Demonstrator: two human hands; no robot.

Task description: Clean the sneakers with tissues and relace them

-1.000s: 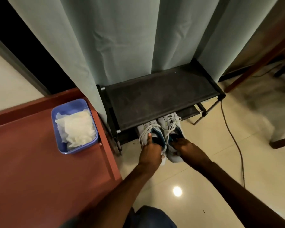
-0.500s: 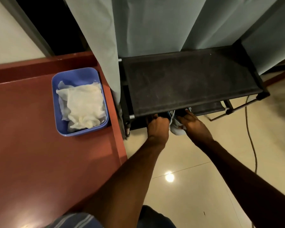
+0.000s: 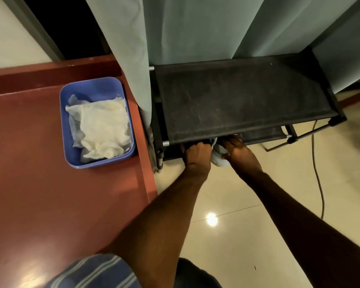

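Under the rack (image 3: 245,96) front edge, left hand (image 3: 196,155) and right hand (image 3: 240,153) curl onto the sneakers (image 3: 217,157); fingertips hidden; grip heels firmly.

Dim warm light, lamp glare on floor (image 3: 212,219) (edges bowed, slightly soft)

Matt black cloth shelf (image 3: 237,96), glossy floor tiles (image 3: 247,235), crumpled paper tissues (image 3: 102,125).

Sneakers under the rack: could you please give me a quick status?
Left hand and right hand each gripping a white sneaker. Pair mostly hidden under black fabric shoe rack. White tissues untouched in blue plastic tray.
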